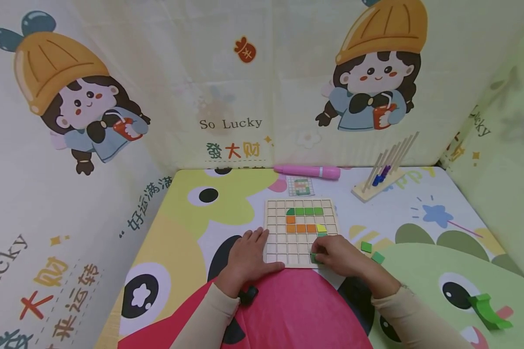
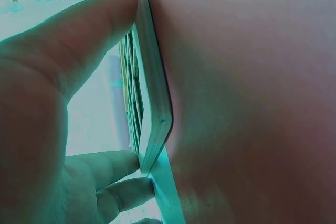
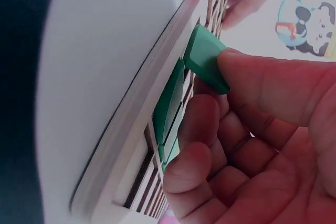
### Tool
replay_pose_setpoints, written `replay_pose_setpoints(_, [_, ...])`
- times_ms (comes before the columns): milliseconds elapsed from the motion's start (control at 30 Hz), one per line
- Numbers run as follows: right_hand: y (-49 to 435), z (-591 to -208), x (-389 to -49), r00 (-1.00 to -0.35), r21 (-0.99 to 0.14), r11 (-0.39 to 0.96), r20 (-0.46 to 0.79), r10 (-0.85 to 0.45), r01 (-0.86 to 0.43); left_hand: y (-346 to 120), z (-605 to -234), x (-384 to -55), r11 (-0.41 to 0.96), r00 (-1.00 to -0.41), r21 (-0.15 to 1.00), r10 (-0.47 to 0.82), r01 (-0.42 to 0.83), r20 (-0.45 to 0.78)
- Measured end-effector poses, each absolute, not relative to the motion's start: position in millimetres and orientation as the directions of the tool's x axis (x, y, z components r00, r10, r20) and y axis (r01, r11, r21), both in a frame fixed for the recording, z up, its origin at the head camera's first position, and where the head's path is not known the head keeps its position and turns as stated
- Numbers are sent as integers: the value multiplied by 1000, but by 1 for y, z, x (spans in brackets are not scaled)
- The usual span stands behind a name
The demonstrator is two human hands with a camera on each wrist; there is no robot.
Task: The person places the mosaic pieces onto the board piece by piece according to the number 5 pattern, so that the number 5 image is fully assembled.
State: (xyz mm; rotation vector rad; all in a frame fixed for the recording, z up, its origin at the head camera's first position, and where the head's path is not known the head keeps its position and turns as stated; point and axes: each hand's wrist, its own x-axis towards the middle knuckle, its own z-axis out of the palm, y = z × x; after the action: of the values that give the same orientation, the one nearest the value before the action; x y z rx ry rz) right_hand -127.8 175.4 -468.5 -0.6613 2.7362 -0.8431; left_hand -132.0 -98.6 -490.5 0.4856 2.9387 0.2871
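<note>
A wooden grid board (image 1: 284, 248) lies in front of me. Set in its cells are a row of green tiles (image 1: 305, 211), several orange tiles (image 1: 301, 228) and a yellow tile (image 1: 321, 228). My left hand (image 1: 249, 254) rests against the board, its thumb along the near edge and its fingers at the left side. Over the near right part of the grid, my right hand (image 1: 338, 254) pinches a green square tile (image 3: 206, 56) between thumb and fingers, tilted at the cells. Beside it in the right wrist view, another green tile (image 3: 169, 103) sits in the board.
Two loose green tiles, one nearer the board (image 1: 366, 247), lie right of it. Behind the board are a patterned card (image 1: 300, 186) and a pink pen-like stick (image 1: 307, 171). A wooden peg stand (image 1: 367, 194) stands back right; a green curved piece (image 1: 489, 312) lies front right.
</note>
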Motion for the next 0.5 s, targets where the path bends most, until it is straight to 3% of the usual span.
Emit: replay_pose_setpoints(500, [165, -470, -127, -915, -472, 827, -94, -392, -306, -98, -486, -133, 929, -935, 211, 334, 305, -118])
